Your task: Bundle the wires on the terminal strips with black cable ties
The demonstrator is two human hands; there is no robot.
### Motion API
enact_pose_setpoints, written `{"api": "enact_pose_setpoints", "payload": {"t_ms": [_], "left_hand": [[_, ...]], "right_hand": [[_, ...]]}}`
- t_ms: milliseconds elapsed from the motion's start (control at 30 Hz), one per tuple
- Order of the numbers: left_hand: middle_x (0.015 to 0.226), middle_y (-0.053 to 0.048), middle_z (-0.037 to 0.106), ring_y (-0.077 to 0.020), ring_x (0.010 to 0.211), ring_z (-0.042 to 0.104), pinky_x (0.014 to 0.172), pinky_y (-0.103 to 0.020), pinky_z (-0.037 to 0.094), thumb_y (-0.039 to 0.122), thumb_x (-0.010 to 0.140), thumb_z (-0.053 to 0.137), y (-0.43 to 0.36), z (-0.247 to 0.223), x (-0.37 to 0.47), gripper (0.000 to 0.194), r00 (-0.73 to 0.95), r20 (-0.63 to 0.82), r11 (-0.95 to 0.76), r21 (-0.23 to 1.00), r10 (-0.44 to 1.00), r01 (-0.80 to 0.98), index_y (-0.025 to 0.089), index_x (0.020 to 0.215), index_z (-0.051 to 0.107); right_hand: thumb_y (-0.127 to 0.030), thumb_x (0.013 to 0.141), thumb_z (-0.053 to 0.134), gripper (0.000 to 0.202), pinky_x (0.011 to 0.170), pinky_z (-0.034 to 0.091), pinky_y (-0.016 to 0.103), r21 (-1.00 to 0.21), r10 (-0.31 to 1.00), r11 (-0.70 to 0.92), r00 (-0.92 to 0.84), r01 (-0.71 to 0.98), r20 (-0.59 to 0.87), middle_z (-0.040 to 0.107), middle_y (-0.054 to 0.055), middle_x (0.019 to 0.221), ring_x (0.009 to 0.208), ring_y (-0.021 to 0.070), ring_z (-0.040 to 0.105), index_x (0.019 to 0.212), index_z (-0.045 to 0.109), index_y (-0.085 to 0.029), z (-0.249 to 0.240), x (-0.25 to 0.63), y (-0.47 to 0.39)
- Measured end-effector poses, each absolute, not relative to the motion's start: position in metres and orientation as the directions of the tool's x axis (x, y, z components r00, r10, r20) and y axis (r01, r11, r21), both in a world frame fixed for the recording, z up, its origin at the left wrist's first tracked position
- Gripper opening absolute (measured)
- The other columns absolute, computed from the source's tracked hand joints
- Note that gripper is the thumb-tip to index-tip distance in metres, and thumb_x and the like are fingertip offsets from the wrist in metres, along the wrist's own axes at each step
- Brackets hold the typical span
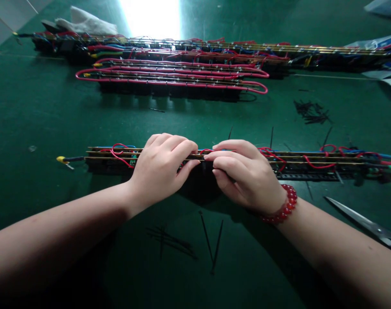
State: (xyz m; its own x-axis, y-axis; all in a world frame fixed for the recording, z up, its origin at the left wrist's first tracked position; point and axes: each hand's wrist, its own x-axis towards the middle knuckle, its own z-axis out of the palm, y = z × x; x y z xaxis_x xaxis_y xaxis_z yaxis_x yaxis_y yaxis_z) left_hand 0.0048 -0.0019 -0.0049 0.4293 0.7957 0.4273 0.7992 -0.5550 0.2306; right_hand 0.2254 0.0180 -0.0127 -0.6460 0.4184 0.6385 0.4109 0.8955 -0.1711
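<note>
A long strip assembly [324, 164] of thin brass-coloured rails, black parts and red and blue wires lies across the green table in front of me. My left hand [165, 161] is closed over its left-middle part, with thumb and forefinger on either side of the rails. Just to the right, my right hand [247, 174], with a red bead bracelet [290, 201] at the wrist, has its fingers curled together at the rails. What its fingertips pinch, if anything, is too small and dark to tell. Thin black cable ties [271, 137] stick up behind the assembly.
Loose cable ties [172, 241] lie nearest me, and a heap of short black offcuts [312, 112] sits at the right. Scissors [364, 221] rest at the right edge. Farther back are similar wired assemblies [182, 83], a white cloth [86, 22] and plastic bags [383, 7].
</note>
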Motion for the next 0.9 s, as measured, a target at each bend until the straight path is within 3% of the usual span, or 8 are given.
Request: {"api": "enact_pose_setpoints", "payload": {"t_ms": [167, 433, 600, 800, 900], "left_hand": [[0.100, -0.004, 0.071, -0.0246, 0.095, 0.063, 0.088, -0.040, 0.045, 0.031, 0.097, 0.055, -0.0015, -0.0049, 0.0041, 0.013, 0.441, 0.434, -0.567, 0.219, 0.786, 0.794, 0.020, 0.099, 0.062], [0.105, -0.007, 0.071, -0.0269, 0.098, 0.064, 0.090, -0.043, 0.047, 0.031, 0.093, 0.056, -0.0015, -0.0020, 0.0023, 0.017, 0.491, 0.421, -0.612, 0.225, 0.762, 0.758, 0.018, 0.103, 0.061], [0.110, -0.009, 0.072, -0.0257, 0.101, 0.064, 0.092, -0.043, 0.049, 0.028, 0.093, 0.056, -0.0008, -0.0016, 0.0022, 0.023, 0.556, 0.438, -0.690, 0.250, 0.706, 0.679, 0.016, 0.111, 0.059], [0.120, -0.009, 0.073, -0.0239, 0.107, 0.067, 0.109, -0.047, 0.043, 0.027, 0.094, 0.057, -0.0015, -0.0015, 0.0016, 0.024, 0.632, 0.447, -0.761, 0.211, 0.633, 0.613, 0.017, 0.115, 0.059], [0.124, -0.008, 0.072, -0.0222, 0.112, 0.066, 0.115, -0.045, 0.039, 0.025, 0.094, 0.057, -0.0023, -0.0024, 0.0020, 0.025, 0.643, 0.446, -0.769, 0.193, 0.622, 0.610, 0.017, 0.117, 0.060]], "right_hand": [[-0.011, 0.087, 0.059, 0.011, 0.084, 0.059, 0.039, -0.236, 0.462, 0.880, -0.629, 0.412, 0.625, 0.077, 0.009, 0.096, 0.094, 0.0238, 0.070, 0.093, 0.059, -0.019, -0.0128, 0.2236, 0.0202], [-0.016, 0.093, 0.054, 0.009, 0.075, 0.057, 0.038, -0.164, 0.496, 0.846, -0.636, 0.507, 0.591, 0.075, 0.008, 0.086, 0.082, 0.0228, 0.067, 0.088, 0.060, -0.018, -0.0085, 0.2213, 0.0161], [-0.016, 0.090, 0.053, 0.012, 0.069, 0.053, 0.035, -0.126, 0.516, 0.813, -0.603, 0.569, 0.608, 0.072, 0.006, 0.076, 0.072, 0.0211, 0.062, 0.081, 0.061, -0.018, -0.0053, 0.2223, 0.0135], [-0.017, 0.089, 0.052, 0.014, 0.067, 0.048, 0.037, -0.046, 0.548, 0.735, -0.553, 0.676, 0.628, 0.067, 0.005, 0.069, 0.069, 0.0217, 0.059, 0.075, 0.057, -0.021, -0.0055, 0.2230, 0.0119], [-0.016, 0.087, 0.054, 0.011, 0.072, 0.049, 0.037, -0.061, 0.544, 0.732, -0.528, 0.678, 0.652, 0.068, 0.005, 0.072, 0.073, 0.0220, 0.061, 0.078, 0.056, -0.021, -0.0075, 0.2237, 0.0129]]}}
